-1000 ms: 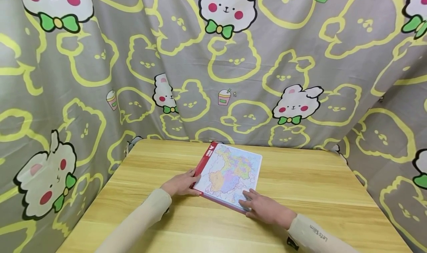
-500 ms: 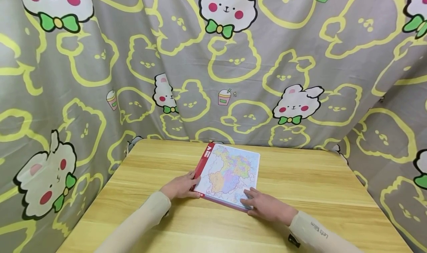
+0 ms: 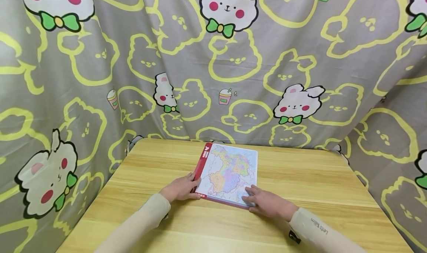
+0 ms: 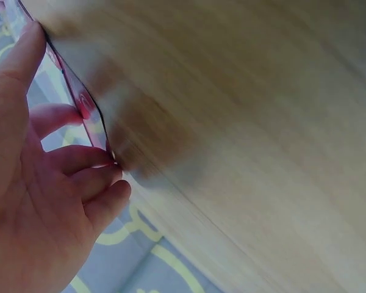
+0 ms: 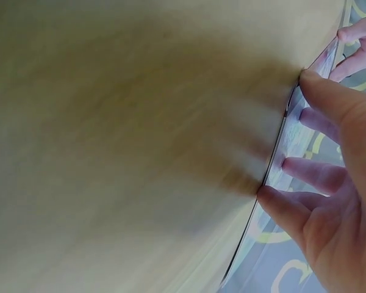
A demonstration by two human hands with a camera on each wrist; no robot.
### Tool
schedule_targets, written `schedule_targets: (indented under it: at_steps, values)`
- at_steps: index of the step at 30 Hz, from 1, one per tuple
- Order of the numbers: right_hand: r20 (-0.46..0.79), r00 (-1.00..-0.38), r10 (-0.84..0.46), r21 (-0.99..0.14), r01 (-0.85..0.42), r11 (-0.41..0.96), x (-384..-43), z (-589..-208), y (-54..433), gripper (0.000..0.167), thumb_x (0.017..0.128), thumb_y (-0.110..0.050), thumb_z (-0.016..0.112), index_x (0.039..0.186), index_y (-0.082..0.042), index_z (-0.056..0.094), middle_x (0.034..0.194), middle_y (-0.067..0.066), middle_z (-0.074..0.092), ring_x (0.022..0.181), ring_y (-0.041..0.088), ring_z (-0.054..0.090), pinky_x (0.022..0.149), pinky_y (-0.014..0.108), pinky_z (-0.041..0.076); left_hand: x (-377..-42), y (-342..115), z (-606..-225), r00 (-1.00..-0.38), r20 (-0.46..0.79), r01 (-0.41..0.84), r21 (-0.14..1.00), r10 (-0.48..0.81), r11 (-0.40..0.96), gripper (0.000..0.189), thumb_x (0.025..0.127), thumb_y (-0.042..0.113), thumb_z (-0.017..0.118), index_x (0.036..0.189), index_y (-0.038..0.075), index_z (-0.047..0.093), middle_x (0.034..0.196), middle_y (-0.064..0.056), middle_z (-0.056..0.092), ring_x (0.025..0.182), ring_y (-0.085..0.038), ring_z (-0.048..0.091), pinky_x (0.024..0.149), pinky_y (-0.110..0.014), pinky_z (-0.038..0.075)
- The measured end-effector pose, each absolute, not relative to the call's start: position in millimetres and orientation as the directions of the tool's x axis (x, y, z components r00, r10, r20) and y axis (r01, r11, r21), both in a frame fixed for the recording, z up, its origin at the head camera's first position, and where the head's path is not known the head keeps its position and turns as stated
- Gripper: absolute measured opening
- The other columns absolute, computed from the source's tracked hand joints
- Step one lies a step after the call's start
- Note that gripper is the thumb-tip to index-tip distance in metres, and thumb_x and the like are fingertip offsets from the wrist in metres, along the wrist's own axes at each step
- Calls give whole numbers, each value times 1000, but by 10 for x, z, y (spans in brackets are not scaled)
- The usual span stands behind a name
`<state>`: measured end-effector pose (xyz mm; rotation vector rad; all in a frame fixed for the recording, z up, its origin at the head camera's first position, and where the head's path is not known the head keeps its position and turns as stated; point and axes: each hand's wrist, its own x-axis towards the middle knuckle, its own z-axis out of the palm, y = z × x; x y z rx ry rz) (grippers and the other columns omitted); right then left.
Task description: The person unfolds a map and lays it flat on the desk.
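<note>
A flat map board (image 3: 230,171) lies on the wooden table, printed with a coloured map and edged on its left by a red strip (image 3: 201,164). At its near left corner rests my left hand (image 3: 180,187), its thumb along the near edge and its other fingers at the red side. My right hand (image 3: 271,205) touches the near right corner, fingertips spread on the printed face and thumb at the near edge. Both wrist views show the board edge-on, with the left hand (image 4: 43,183) and right hand (image 5: 335,201) touching its edge with extended fingers.
The light wood-grain table (image 3: 310,179) extends on all sides of the board. A grey curtain (image 3: 190,60) with yellow outlines and cartoon animals hangs behind the table and along both sides.
The map board has turned slightly counterclockwise in the head view, its far end shifting left and its near right corner moving away and right. Both hands have kept contact with it.
</note>
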<state>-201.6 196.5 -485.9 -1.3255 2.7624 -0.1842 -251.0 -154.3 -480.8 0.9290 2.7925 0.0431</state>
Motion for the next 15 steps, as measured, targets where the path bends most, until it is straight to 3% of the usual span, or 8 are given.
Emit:
schedule_targets:
  at_steps: [15]
  values:
    - [-42, -662, -748, -152, -736, 659, -2128, -4875, 1988, 43, 93, -26, 61, 131, -8, 57, 139, 25, 42, 127, 47, 38, 98, 51, 39, -2442, -1529, -4801, -787, -185, 584, 84, 589, 807, 72, 90, 53, 55, 143, 7, 42, 147, -25, 31, 135, -36, 31, 107, -44, 31]
